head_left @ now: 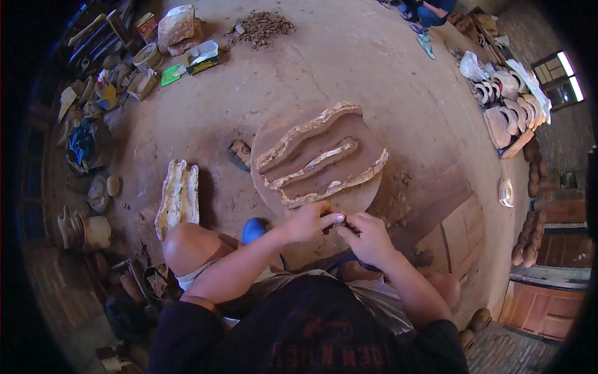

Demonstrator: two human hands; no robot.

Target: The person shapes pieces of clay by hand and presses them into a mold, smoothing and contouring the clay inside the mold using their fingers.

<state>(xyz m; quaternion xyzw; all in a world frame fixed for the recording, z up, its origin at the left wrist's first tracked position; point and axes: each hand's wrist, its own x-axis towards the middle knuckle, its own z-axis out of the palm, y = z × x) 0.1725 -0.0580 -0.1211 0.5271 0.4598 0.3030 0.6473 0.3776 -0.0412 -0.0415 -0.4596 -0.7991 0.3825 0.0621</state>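
My left hand (306,223) and my right hand (366,237) are close together above the near edge of a round board (274,198). Between their fingers is a small dark lump (330,227), which looks like clay and is partly hidden by the fingers. Both hands have curled fingers pressed on it. On the board lies a wavy mould-like piece (317,165) with pale, rough raised edges and brown channels. A similar pale ridged piece (179,194) rests on the floor to the left, near my knee.
A clay heap (260,30), a box (202,56) and a green lid (172,75) are on the floor ahead. Curved clay pieces (514,112) are stacked at right. Flat boards (458,237) lie right of my knee. Another person (433,11) is at the top edge.
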